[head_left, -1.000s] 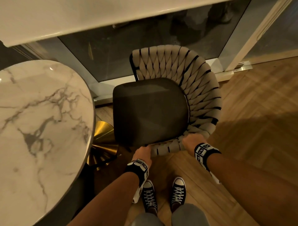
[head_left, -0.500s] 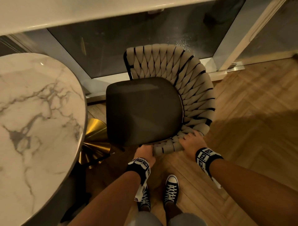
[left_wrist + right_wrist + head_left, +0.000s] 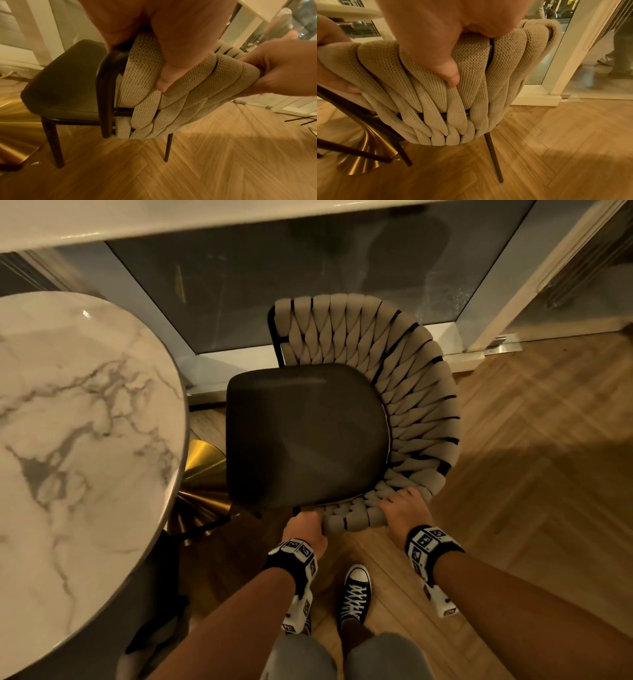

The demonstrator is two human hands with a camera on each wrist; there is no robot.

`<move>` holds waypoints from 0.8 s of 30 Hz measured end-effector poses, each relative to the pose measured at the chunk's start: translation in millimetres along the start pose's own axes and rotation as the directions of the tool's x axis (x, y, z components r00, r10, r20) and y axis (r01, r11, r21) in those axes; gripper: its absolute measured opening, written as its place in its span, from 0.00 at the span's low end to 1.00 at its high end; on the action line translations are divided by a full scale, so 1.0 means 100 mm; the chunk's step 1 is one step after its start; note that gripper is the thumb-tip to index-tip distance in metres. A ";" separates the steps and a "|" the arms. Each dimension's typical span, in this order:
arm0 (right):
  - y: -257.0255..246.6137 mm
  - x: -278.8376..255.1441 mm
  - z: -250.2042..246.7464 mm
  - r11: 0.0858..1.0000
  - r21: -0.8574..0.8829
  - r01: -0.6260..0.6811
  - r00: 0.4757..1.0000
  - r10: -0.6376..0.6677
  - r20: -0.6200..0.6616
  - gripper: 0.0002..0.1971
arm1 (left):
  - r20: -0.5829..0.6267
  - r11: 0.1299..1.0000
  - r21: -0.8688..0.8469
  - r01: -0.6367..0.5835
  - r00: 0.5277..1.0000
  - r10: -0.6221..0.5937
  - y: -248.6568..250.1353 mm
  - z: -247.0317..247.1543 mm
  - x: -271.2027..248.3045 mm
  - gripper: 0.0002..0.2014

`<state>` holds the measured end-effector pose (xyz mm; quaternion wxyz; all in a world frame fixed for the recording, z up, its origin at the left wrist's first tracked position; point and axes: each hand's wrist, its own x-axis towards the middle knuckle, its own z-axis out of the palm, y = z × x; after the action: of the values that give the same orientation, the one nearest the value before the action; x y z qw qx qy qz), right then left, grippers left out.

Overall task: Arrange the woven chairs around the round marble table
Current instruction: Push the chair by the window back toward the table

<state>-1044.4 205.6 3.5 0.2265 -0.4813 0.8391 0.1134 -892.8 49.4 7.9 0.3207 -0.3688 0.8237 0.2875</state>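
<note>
A woven chair (image 3: 404, 392) with a beige braided back and a dark seat (image 3: 301, 436) stands right of the round marble table (image 3: 78, 440), its seat facing the table. My left hand (image 3: 305, 529) grips the near end of the braided back by the dark frame post (image 3: 106, 94). My right hand (image 3: 404, 511) grips the top rim a little further right, thumb pressed on the weave (image 3: 450, 75). In the wrist views both hands (image 3: 164, 54) (image 3: 436, 40) wrap over the braided rim (image 3: 180, 97) (image 3: 436, 94).
The table's gold pedestal base (image 3: 202, 484) sits just left of the chair seat. Glass doors with a white frame (image 3: 493, 313) run behind the chair. Herringbone wood floor (image 3: 531, 474) spreads to the right. My shoe (image 3: 356, 590) stands under the chair back.
The chair has shifted slightly relative to the table while both hands kept their grip on the back rim; my feet have stepped, and the view has swung a little.
</note>
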 end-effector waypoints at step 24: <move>0.13 0.10 0.03 0.996 -0.085 -0.039 0.999 0.040 0.010 0.17 | -0.031 0.999 -0.012 -0.031 0.999 0.030 0.11 0.02 0.03 0.12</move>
<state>-1058.9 205.9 -3.9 0.2084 -0.4729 0.8418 0.1559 -902.4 55.5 6.8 0.3014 -0.3624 0.8323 0.2917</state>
